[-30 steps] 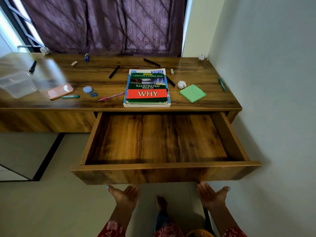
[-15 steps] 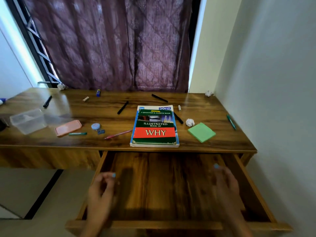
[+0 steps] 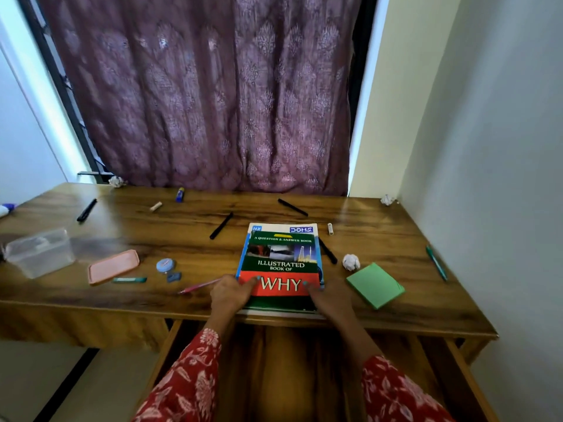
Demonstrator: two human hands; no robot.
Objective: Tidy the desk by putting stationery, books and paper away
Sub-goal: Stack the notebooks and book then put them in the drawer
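On the bench [image 3: 380, 239] I count: 1 book [image 3: 281, 263], 4 black pens (far left [image 3: 86, 210], centre [image 3: 221, 225], far centre [image 3: 292, 207], and one [image 3: 328, 251] partly under the book's right edge), 1 pink pencil [image 3: 199, 286], 2 teal pens (one [image 3: 129, 280] near the pink lid [image 3: 113, 266], one [image 3: 436, 263] at right edge), 3 paper balls (far left [image 3: 117, 181], far right [image 3: 387, 200], and one [image 3: 351, 262] just right of the book), 1 green pad [image 3: 375, 285], 1 clear box [image 3: 39, 252], 2 small white sticks [image 3: 156, 206] [image 3: 330, 228], 1 blue-yellow item [image 3: 180, 194], 1 round blue thing [image 3: 165, 265] w/ a small dark piece [image 3: 174, 277] beside it.

Hard to see: a white-blue object [image 3: 5, 208] is cut off at the left frame edge. What the small round and stick items are, I cannot tell. The drawer [image 3: 451, 360] under the bench is open, but its inside is mostly covered by the arms and red flower sleeves. There seems a 2nd book under the top one, only its edges show.

The book lies at the near edge of the bench, centre. Left hand [image 3: 230, 295] is at its near-left corner, right hand [image 3: 327, 300] at its near-right corner; fingers of both lie on the red cover band, each side of "WHY". Each grip looks curled over the book edge, holding it, approx. flat on the bench.
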